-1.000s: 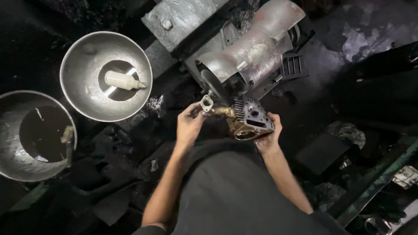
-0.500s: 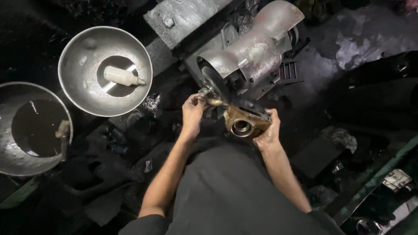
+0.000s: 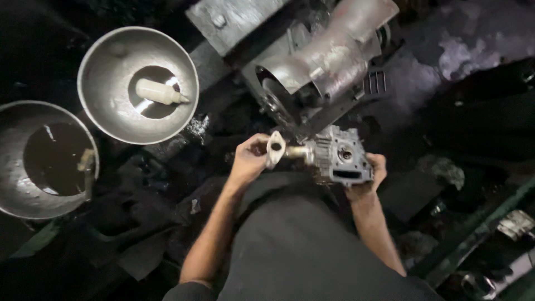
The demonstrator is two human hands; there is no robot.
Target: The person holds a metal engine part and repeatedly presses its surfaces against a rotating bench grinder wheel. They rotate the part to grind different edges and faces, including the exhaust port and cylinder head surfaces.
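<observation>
Head view, looking down at a dark, oil-stained work floor (image 3: 423, 78). The right hand (image 3: 370, 178) cradles a small grey cast-metal engine part (image 3: 340, 161), apparently a cylinder head with ports showing on its upper face; the grip is closed around the casting's far side and underside. The left hand (image 3: 251, 159) pinches a pale flanged pipe stub (image 3: 277, 149) that projects from the casting's left side; thumb and fingers are closed on the oval flange, whose central hole faces the camera. Both hands hold the part above the person's lap, clear of the floor.

Just beyond the hands lies a larger engine body with a silvery curved sheet-metal cover (image 3: 334, 56). To the left stand two round metal basins: the nearer-centre basin (image 3: 97, 64) holds a pale plastic squeeze bottle (image 3: 161, 92) lying on its side; the basin at the frame's left edge (image 3: 11, 184) holds dark liquid, with a small brush-like tool (image 3: 84, 161) at its rim.

Judged step: inspection or handling of the flanged stub on the casting. Whether the stub is being fitted or removed cannot be told. Further work on it would call for a steady right-hand hold while the left turns or pulls the flange in line with its axis.
</observation>
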